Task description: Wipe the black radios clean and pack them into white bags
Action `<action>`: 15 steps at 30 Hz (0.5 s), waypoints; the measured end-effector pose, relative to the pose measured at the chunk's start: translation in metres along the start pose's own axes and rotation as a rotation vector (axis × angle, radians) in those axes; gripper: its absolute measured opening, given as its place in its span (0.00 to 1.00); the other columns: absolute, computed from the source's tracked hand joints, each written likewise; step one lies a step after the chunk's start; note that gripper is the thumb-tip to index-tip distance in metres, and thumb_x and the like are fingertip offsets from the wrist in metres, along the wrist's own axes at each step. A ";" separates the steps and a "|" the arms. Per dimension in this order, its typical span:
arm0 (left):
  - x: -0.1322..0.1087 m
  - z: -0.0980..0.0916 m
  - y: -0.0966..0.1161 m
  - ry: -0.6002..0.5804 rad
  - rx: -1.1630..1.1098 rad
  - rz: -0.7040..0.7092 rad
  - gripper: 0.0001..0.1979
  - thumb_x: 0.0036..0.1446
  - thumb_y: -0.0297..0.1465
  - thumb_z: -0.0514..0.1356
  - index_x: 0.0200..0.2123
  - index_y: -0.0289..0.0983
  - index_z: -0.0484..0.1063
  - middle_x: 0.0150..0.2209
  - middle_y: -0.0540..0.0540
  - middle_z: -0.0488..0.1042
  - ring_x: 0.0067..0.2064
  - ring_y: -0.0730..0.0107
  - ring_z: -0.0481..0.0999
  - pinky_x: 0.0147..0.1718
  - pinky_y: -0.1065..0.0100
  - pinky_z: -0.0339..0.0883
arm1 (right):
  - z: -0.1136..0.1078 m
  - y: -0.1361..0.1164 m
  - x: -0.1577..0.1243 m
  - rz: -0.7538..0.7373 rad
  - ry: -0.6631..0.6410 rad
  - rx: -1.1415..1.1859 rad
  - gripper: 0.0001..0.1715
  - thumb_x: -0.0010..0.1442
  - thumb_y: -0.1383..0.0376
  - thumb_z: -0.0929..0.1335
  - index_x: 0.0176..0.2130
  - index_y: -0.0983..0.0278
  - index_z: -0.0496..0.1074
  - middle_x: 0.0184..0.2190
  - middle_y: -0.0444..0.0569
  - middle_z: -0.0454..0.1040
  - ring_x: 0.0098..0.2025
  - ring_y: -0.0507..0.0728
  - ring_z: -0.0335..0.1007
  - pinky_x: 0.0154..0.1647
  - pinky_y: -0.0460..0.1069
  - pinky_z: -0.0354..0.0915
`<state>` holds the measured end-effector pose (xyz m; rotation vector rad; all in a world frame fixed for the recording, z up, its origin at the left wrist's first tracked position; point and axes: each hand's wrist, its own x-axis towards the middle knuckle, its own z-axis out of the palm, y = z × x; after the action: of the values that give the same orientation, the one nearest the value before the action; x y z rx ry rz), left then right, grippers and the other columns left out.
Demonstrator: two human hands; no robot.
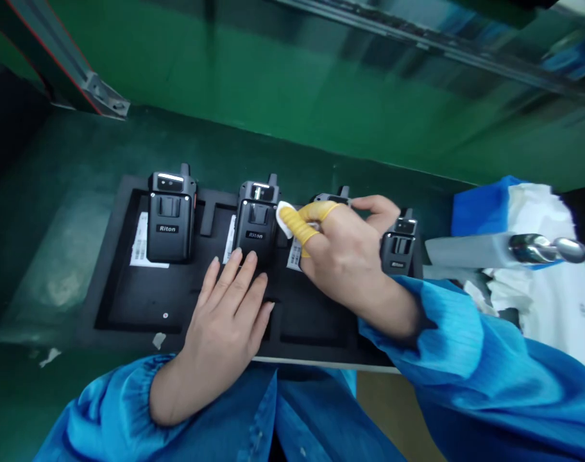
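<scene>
Two hands work over a black foam tray (143, 301). The left hand (225, 314) lies open and released on it, just below the second of four Riton radios (256, 221). The right hand (345, 256) pinches a white wipe (283, 219) in yellow finger cots (299, 224) at the third radio (333, 199). Farther right, a grey tool (466, 250) lies on white cloth (537, 212).

Bright, even light, soft shadows, pale glare on the green bench (56, 282), and wide-angle bending at the edges.
</scene>
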<state>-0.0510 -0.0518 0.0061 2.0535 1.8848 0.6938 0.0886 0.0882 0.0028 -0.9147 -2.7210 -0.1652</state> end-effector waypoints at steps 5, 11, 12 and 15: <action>-0.002 0.003 0.000 0.012 0.014 0.005 0.13 0.61 0.26 0.55 0.47 0.27 0.71 0.50 0.35 0.76 0.55 0.52 0.73 0.59 0.47 0.59 | 0.007 -0.028 0.006 -0.217 0.037 0.050 0.17 0.62 0.72 0.60 0.28 0.62 0.75 0.27 0.42 0.71 0.32 0.51 0.57 0.49 0.55 0.43; -0.001 0.003 -0.001 0.010 0.035 0.023 0.13 0.62 0.28 0.54 0.47 0.27 0.72 0.50 0.35 0.76 0.54 0.52 0.73 0.58 0.48 0.60 | 0.005 -0.026 -0.003 -0.230 -0.036 0.026 0.17 0.61 0.74 0.61 0.30 0.62 0.75 0.28 0.43 0.70 0.33 0.51 0.57 0.49 0.55 0.44; 0.000 0.003 -0.001 0.010 0.035 0.023 0.13 0.62 0.28 0.54 0.47 0.28 0.72 0.50 0.35 0.75 0.54 0.52 0.74 0.58 0.48 0.61 | 0.004 -0.022 -0.006 -0.217 -0.027 -0.001 0.17 0.61 0.74 0.60 0.29 0.63 0.74 0.27 0.43 0.70 0.32 0.51 0.58 0.49 0.55 0.44; 0.000 0.004 -0.001 0.008 0.023 0.023 0.13 0.62 0.28 0.54 0.46 0.28 0.72 0.51 0.34 0.75 0.54 0.52 0.73 0.57 0.48 0.63 | 0.000 -0.011 -0.012 -0.154 -0.019 -0.064 0.19 0.61 0.74 0.59 0.25 0.64 0.72 0.25 0.43 0.70 0.30 0.51 0.58 0.48 0.55 0.45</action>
<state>-0.0496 -0.0515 0.0026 2.0928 1.8855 0.6899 0.0915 0.0721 -0.0006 -0.7255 -2.8181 -0.2763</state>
